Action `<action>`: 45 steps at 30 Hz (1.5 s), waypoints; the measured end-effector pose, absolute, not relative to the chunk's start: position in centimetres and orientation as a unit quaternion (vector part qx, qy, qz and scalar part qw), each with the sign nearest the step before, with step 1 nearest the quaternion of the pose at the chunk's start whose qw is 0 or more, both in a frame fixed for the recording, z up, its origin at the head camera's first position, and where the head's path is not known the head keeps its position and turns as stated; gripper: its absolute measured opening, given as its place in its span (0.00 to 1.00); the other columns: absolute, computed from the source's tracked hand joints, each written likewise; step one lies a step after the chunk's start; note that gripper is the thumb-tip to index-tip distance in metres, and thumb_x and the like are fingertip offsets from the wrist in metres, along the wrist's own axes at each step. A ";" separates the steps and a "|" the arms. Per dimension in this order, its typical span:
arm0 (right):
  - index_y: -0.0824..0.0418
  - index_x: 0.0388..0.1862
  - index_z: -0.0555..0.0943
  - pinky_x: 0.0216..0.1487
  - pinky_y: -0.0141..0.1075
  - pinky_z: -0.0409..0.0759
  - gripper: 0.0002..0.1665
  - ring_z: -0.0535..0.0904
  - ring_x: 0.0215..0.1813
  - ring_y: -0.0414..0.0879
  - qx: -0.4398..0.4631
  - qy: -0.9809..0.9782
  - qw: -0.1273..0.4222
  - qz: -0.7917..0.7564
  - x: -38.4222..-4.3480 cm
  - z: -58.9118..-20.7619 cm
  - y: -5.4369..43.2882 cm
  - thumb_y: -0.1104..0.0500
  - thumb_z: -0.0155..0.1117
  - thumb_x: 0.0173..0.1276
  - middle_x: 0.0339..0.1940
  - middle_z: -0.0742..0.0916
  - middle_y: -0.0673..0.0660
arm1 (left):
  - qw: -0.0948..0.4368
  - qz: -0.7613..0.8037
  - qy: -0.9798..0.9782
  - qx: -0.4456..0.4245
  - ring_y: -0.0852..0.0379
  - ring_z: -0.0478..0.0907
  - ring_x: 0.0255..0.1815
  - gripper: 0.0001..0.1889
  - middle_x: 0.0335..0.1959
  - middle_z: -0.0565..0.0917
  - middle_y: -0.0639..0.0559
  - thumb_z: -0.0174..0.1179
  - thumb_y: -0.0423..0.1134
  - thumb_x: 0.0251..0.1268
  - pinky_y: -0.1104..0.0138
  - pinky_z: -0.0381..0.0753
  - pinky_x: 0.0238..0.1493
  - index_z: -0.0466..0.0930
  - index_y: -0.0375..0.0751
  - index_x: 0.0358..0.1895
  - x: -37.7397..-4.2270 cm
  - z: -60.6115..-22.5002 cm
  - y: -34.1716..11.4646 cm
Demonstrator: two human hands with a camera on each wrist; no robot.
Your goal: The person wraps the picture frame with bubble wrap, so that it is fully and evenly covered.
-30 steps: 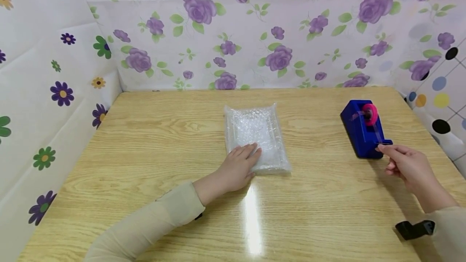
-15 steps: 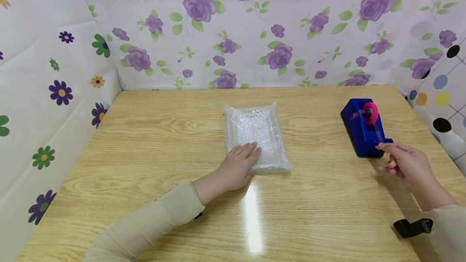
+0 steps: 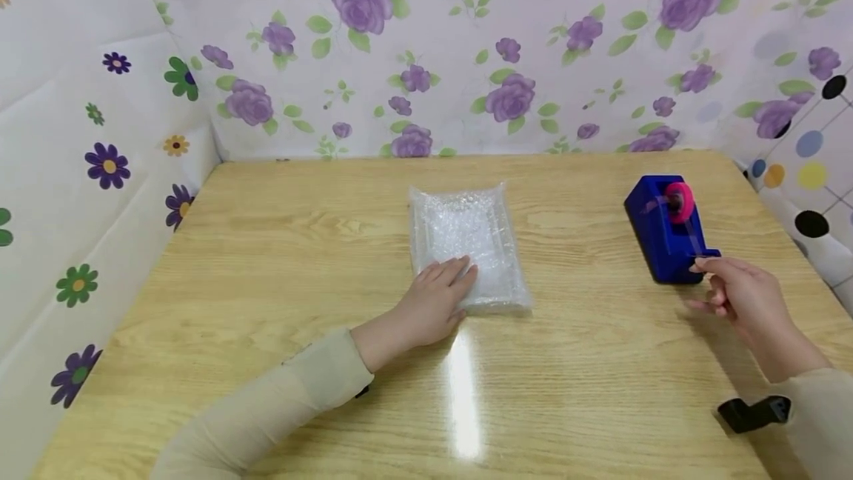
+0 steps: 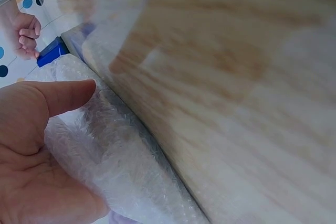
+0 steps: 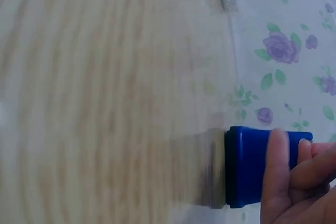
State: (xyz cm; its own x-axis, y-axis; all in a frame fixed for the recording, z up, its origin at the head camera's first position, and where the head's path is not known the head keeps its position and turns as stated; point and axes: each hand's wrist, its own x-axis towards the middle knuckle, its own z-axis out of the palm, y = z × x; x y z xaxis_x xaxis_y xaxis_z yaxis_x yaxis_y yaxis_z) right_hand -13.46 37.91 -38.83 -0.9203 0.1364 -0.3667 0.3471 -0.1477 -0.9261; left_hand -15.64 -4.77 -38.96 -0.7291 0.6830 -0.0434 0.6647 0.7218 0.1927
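A flat package in bubble wrap (image 3: 466,224) lies on the table in the middle of the head view. My left hand (image 3: 429,306) rests on its near left part, fingers laid over the wrap; the left wrist view has the thumb along the package (image 4: 115,150). To the right stands a blue tape dispenser (image 3: 656,243) with a pink-cored roll of tape (image 3: 681,202). At its front cutter, my right hand (image 3: 749,302) pinches the tape's end between thumb and forefinger. The pinched end itself is mostly hidden by the fingertips. One lower finger (image 5: 276,169) sticks out in the right wrist view.
The wooden table (image 3: 300,243) carries the package and dispenser. A flowered cloth (image 3: 453,43) hangs behind its back edge, with another patterned sheet (image 3: 40,169) on the left. Black wrist mounts show by the sleeves, one (image 3: 753,413) beneath the right cuff.
The right hand stays at the dispenser's cutter while its lower fingers uncurl a little. The left hand and package keep their places; the head view has tilted slightly.
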 end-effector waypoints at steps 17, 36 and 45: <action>0.50 0.27 0.83 0.30 0.33 0.85 0.13 0.67 0.12 0.41 0.218 0.686 0.055 -0.692 -13.8 -38.7 37.1 0.55 0.55 0.71 0.09 0.73 0.48 | 0.065 0.084 0.926 0.361 0.43 0.57 0.73 0.32 0.73 0.59 0.39 0.58 0.39 0.66 0.50 0.55 0.73 0.59 0.36 0.71 -15.8 -38.8 -4.9; 0.49 0.28 0.84 0.28 0.34 0.85 0.12 0.67 0.10 0.40 0.185 0.694 0.043 -0.695 -13.3 -39.1 37.6 0.54 0.57 0.71 0.10 0.73 0.49 | 0.069 0.071 0.928 0.358 0.44 0.57 0.73 0.33 0.73 0.59 0.40 0.58 0.41 0.66 0.51 0.56 0.73 0.59 0.37 0.72 -15.6 -38.7 -4.7; 0.49 0.25 0.84 0.31 0.37 0.86 0.13 0.67 0.12 0.39 0.207 0.689 0.082 -0.690 -14.1 -38.8 38.0 0.55 0.58 0.70 0.11 0.71 0.46 | 0.064 0.074 0.929 0.357 0.44 0.57 0.73 0.33 0.73 0.59 0.40 0.58 0.41 0.66 0.51 0.56 0.73 0.59 0.37 0.72 -15.6 -38.9 -5.0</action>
